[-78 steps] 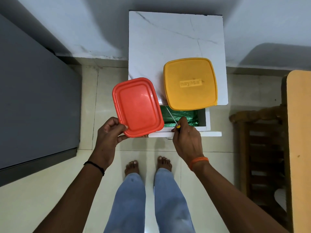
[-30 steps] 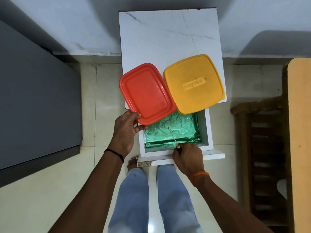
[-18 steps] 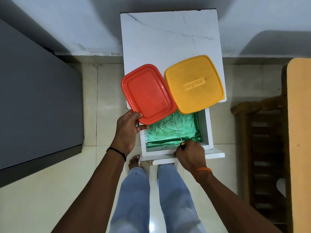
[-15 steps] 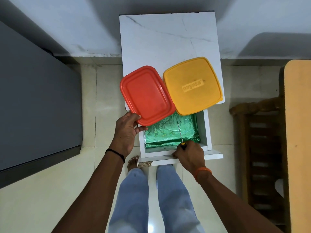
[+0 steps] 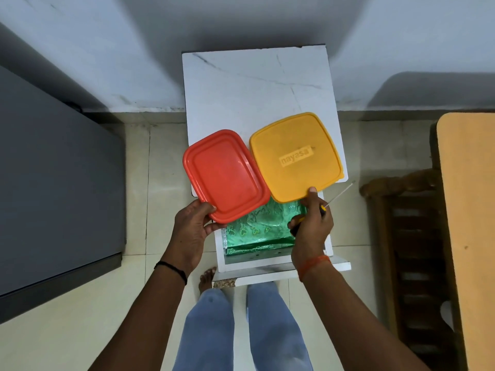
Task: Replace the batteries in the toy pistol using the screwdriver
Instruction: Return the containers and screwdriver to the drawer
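two lidded boxes now in hand: my left hand (image 5: 191,228) grips the orange-red rectangular plastic box (image 5: 224,175), my right hand (image 5: 312,227), moved up since 0.5 s ago, clutches the thin yellow-handled screwdriver (image 5: 338,194) while thumbing the yellow square plastic box (image 5: 296,156); toy pistol unseen.

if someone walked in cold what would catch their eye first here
Two bright boxes side by side on the white cabinet top: the red box, gripped by the left hand, and the yellow box, touched by the right hand, which holds the screwdriver. Below them, shiny green lining fills the open drawer.
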